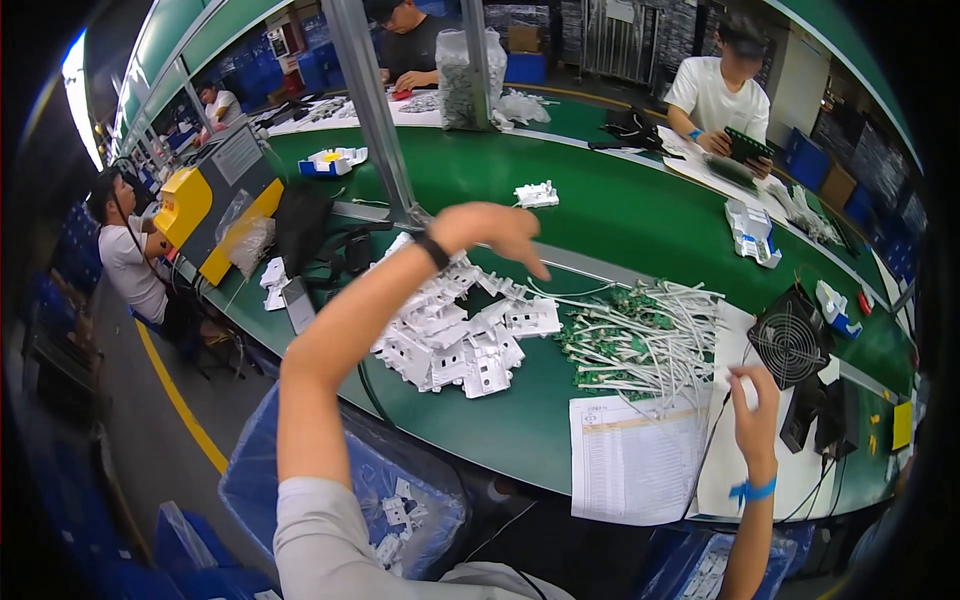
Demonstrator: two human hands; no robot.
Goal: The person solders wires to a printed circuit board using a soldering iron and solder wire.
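Observation:
My left hand [497, 233] reaches out over a pile of white plastic housings [440, 345], near the edge of the green belt. Its fingers are apart, slightly blurred, and nothing shows in them. Just beyond it, a white housing with small parts [537, 195] lies on the belt. At the right, my right hand [757, 410] is raised over white paper, fingertips pinched together; whatever they hold, if anything, is too small to make out. A heap of green circuit boards with white cables [645, 340] lies between the hands, above a printed sheet [640, 465].
A black fan with a round grille [790, 340] stands beyond my right hand. A metal post [370, 110] rises at the belt's near edge. Below the bench is a blue lined bin [245, 475] with white parts. Co-workers sit across the belt and at the left.

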